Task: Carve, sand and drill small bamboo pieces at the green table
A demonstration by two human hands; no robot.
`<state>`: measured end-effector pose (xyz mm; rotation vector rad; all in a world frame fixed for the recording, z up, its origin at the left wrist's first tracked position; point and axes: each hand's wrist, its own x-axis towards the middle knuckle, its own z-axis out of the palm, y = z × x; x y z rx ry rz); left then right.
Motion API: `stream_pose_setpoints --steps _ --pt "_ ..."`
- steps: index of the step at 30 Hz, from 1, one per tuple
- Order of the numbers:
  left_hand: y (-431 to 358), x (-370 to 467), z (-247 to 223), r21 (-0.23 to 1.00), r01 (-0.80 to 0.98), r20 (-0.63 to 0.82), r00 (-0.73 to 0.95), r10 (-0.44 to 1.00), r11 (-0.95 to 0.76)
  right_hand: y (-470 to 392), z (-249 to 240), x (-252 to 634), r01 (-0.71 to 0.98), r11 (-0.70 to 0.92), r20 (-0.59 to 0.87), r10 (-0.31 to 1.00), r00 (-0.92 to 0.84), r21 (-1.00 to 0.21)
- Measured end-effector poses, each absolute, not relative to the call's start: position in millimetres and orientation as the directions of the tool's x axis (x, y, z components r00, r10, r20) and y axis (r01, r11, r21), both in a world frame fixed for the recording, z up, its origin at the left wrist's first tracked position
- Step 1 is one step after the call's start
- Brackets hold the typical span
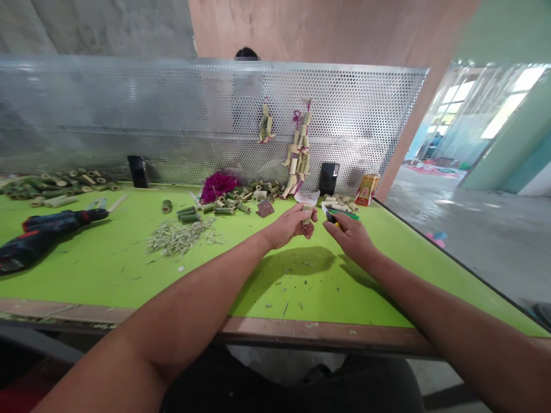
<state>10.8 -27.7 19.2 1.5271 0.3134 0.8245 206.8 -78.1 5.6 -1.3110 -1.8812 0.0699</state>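
My left hand is closed round a short pale bamboo piece, held upright above the green table. Just to its right, my right hand grips a utility knife with a yellow and black handle. The knife's blade points up and left toward the bamboo piece, with a gap between them. Small dark bits and shavings lie on the table below both hands. Behind the hands are a white paper and a pile of peeled bamboo pieces.
A power drill lies at the left. Green bamboo pieces, shavings, purple string and a brown patch are spread around. Bamboo figures hang on the perforated screen. A drink can stands right. A person's head shows behind.
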Motion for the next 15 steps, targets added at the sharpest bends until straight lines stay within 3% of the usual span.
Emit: stream_pose_setpoints --steps 7,15 --pt "-26.0 10.8 17.9 0.955 -0.243 0.295 0.717 0.631 -0.171 -80.2 6.4 205.2 0.735 0.515 0.594 0.782 -0.191 -0.441" --pt "-34.9 8.7 24.9 0.842 0.037 0.38 0.669 0.639 -0.539 -81.8 4.5 204.5 0.731 0.517 0.496 0.822 -0.279 -0.445"
